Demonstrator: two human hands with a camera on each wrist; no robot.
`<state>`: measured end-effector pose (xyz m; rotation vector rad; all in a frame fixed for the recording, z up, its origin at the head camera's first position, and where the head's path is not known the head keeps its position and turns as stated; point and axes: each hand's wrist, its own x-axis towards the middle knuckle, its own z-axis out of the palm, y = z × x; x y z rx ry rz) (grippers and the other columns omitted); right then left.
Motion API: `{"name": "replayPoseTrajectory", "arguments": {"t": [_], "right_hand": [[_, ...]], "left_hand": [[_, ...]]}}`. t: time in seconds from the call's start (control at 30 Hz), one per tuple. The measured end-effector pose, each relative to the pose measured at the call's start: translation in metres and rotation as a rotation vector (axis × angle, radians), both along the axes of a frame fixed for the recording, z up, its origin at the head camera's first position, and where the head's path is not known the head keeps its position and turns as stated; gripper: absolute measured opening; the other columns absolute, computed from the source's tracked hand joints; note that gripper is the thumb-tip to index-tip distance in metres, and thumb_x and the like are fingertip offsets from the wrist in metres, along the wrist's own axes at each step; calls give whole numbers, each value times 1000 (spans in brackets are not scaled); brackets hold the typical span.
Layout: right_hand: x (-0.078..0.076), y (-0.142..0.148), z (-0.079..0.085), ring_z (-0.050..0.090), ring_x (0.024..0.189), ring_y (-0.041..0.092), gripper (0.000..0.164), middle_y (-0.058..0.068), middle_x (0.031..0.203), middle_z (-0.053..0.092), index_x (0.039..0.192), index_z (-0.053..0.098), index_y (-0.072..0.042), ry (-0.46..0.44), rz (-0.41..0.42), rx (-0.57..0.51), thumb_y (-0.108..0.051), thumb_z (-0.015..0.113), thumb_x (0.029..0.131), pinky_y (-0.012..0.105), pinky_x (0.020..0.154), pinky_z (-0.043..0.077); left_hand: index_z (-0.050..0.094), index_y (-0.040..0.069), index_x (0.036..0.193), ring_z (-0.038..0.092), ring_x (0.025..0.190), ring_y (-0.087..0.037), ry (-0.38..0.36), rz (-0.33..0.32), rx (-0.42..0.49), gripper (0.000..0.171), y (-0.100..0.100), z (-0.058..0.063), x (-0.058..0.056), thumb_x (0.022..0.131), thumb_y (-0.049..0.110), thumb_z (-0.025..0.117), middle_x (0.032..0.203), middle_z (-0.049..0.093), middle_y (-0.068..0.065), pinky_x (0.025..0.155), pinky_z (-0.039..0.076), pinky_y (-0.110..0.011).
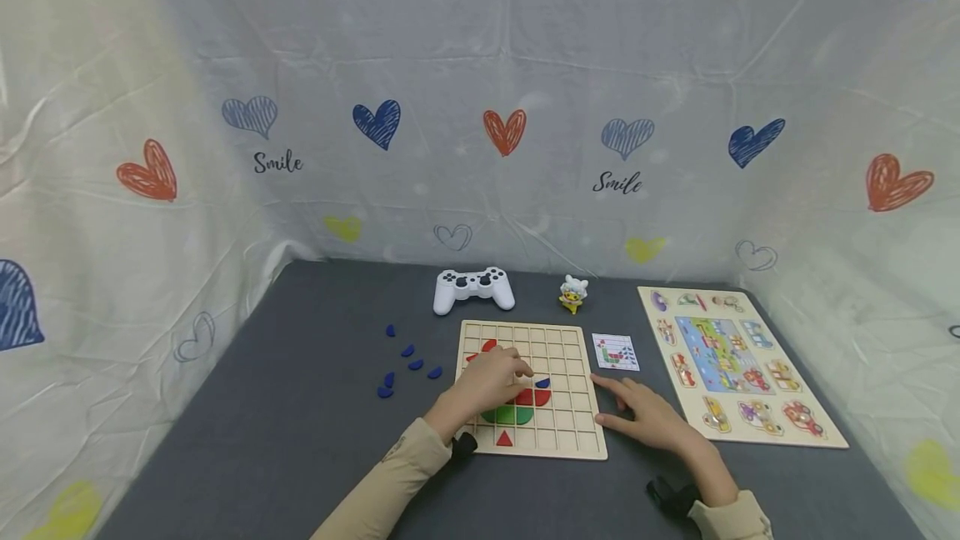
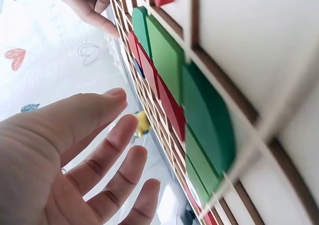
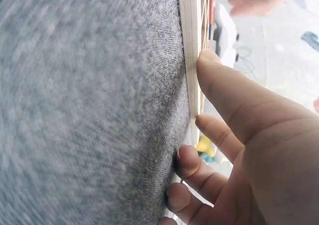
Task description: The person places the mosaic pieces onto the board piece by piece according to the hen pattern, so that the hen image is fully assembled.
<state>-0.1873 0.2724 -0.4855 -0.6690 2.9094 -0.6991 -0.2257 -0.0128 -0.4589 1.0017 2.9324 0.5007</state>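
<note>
A wooden grid board (image 1: 564,432) lies on the dark table, with red, green and blue pieces set in its squares. My left hand (image 1: 491,380) hovers over the board's left half; the left wrist view shows its thumb and fingers apart with nothing between them. Below it are a green piece (image 2: 167,53), a red piece (image 2: 172,108) and a dark green rounded piece (image 2: 207,118). A blue piece (image 1: 543,383) sits just right of its fingertips. My right hand (image 1: 647,413) rests at the board's right edge, thumb and index fingertips touching the rim.
Several loose blue half-round pieces (image 1: 416,365) lie left of the board. Behind it are a white game controller (image 1: 472,287) and a small yellow-and-white figurine (image 1: 573,294). A pattern card (image 1: 615,352) and a picture puzzle board (image 1: 705,433) lie to the right.
</note>
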Motion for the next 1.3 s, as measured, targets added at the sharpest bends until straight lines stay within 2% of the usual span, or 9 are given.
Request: {"name": "replayPoseTrajectory", "arguments": {"t": [0.4,0.67,0.87,1.3], "right_hand": [[0,0,-1,29,60,5,64,-5,74,37,137,46,-17,-7,-1,-1,-48,63,83,20,54,24],[1,0,-1,29,59,4,64,-5,74,37,137,46,-17,-1,9,-5,-48,63,83,20,53,24],[0,1,-2,27,59,4,64,-5,73,38,137,46,-16,13,22,-11,-48,62,84,20,53,24],[0,2,-1,28,59,4,64,-5,74,38,137,46,-18,5,16,-14,-48,62,84,20,54,25]], "left_hand": [[71,21,104,56,93,-16,54,65,8,20,-39,5,19,84,23,67,103,63,4,72,48,-31],[72,21,98,51,82,-14,65,127,0,17,-66,1,27,82,22,70,96,62,4,65,43,-29],[71,22,96,52,81,-13,120,167,22,17,-87,-4,33,79,21,73,92,62,5,66,44,-30],[70,24,85,53,79,-14,203,315,-45,17,-131,-14,43,71,22,79,85,58,8,65,44,-33]]}}
